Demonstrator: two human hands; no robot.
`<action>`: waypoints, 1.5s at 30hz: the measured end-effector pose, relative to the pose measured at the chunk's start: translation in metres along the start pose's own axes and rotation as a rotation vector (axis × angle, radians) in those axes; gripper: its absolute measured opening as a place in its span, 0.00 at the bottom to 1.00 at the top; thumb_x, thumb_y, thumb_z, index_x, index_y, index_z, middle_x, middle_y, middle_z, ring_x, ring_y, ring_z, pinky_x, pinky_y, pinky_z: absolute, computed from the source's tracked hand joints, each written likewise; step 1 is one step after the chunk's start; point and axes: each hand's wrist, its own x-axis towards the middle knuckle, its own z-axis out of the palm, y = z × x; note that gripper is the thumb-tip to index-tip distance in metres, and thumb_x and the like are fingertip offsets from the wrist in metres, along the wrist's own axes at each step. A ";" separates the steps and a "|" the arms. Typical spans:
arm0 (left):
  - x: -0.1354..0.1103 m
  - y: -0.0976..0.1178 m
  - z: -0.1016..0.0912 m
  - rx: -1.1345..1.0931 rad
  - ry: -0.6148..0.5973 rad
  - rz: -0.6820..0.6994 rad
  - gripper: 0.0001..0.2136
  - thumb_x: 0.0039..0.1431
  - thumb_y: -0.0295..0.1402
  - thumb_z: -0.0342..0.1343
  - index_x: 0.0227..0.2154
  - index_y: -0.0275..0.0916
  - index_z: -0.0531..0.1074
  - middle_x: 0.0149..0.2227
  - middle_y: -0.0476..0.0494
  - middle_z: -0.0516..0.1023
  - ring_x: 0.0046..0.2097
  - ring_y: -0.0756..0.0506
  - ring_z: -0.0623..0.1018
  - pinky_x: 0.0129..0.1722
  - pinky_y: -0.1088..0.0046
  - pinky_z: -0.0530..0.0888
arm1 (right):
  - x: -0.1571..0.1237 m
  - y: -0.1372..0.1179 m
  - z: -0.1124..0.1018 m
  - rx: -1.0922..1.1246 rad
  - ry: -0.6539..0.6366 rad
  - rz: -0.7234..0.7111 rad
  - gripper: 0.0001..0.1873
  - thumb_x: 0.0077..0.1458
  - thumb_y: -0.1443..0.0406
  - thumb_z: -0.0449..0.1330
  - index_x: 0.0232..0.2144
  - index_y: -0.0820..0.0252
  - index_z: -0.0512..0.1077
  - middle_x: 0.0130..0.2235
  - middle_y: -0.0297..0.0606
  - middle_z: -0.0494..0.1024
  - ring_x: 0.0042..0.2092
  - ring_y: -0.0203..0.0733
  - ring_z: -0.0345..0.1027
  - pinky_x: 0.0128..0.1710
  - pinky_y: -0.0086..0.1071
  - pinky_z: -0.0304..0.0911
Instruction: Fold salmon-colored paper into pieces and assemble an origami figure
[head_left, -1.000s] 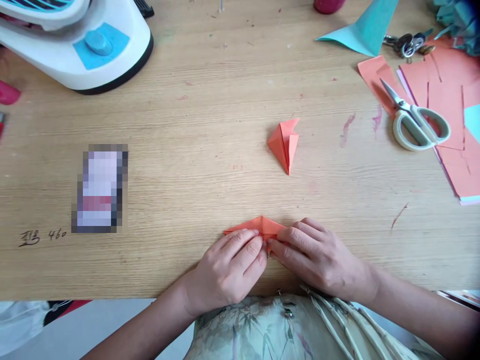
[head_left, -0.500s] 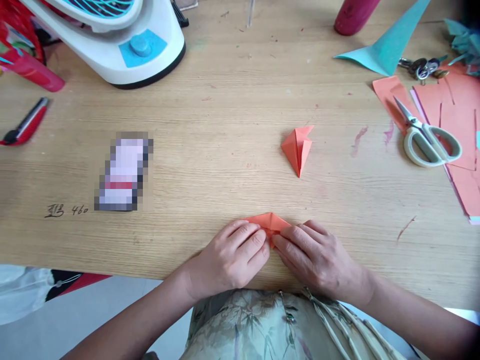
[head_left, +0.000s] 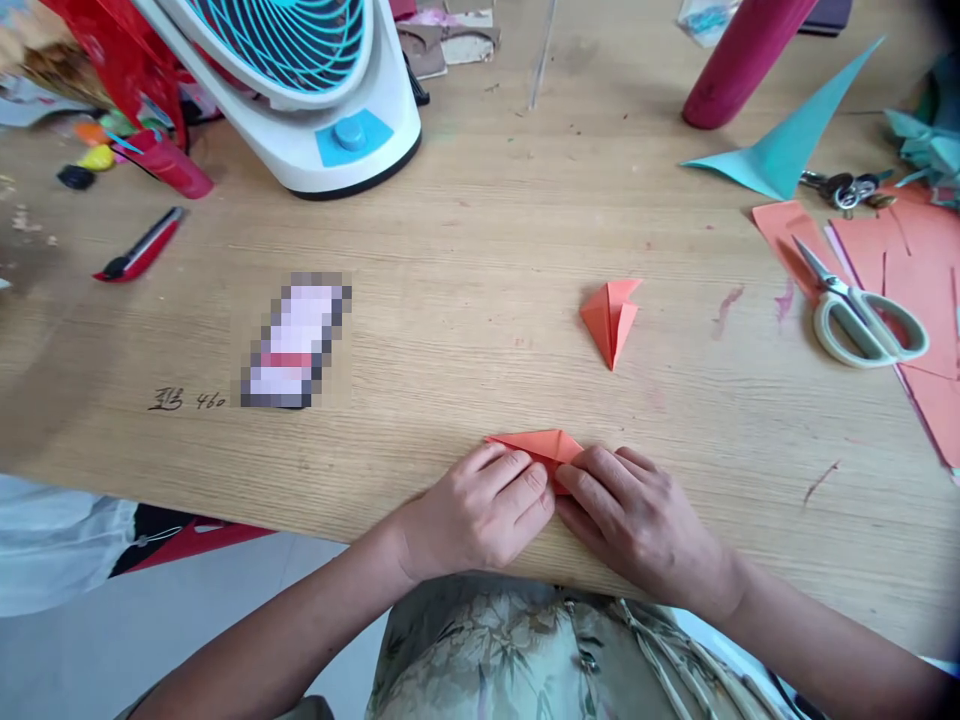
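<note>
Near the front edge of the wooden table, both hands hold one folded piece of orange paper (head_left: 541, 443). My left hand (head_left: 491, 505) presses on its left part with bent fingers close together. My right hand (head_left: 637, 515) pinches its right end. The fingers cover the paper's lower part, so only the pointed upper edge and a small strip between the hands show. Beyond them lies a second folded orange paper piece (head_left: 610, 322), kite-like with a notched top, touched by neither hand.
Scissors (head_left: 862, 315) rest on orange sheets (head_left: 930, 250) at the right, near a teal folded paper (head_left: 784, 150) and a dark pink cylinder (head_left: 739, 65). At the left are a blurred-out phone-like object (head_left: 296, 340), a red utility knife (head_left: 141, 247) and a white fan (head_left: 352, 130).
The camera view has shifted, so the table things appear further right and more of the fan shows. Both hands stay on the orange paper, its left point now more exposed.
</note>
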 end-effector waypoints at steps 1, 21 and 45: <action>0.000 0.000 0.000 -0.001 -0.002 -0.005 0.08 0.68 0.25 0.50 0.39 0.32 0.76 0.39 0.41 0.81 0.43 0.44 0.80 0.46 0.63 0.77 | 0.001 0.000 0.000 -0.007 0.006 0.009 0.09 0.68 0.68 0.56 0.33 0.62 0.71 0.30 0.37 0.72 0.29 0.39 0.61 0.30 0.35 0.54; -0.008 -0.016 -0.007 -0.182 -0.086 -0.183 0.06 0.68 0.23 0.52 0.38 0.34 0.75 0.36 0.43 0.79 0.39 0.45 0.75 0.39 0.66 0.75 | -0.004 0.004 0.001 0.057 -0.033 0.043 0.08 0.66 0.71 0.57 0.33 0.61 0.73 0.31 0.36 0.73 0.29 0.36 0.60 0.30 0.35 0.52; 0.000 -0.011 -0.002 -0.353 -0.141 -0.293 0.07 0.68 0.22 0.51 0.38 0.35 0.73 0.36 0.44 0.77 0.37 0.46 0.72 0.39 0.67 0.74 | -0.002 0.007 -0.004 0.183 -0.024 0.087 0.05 0.64 0.72 0.59 0.35 0.61 0.71 0.31 0.37 0.74 0.30 0.37 0.63 0.31 0.34 0.58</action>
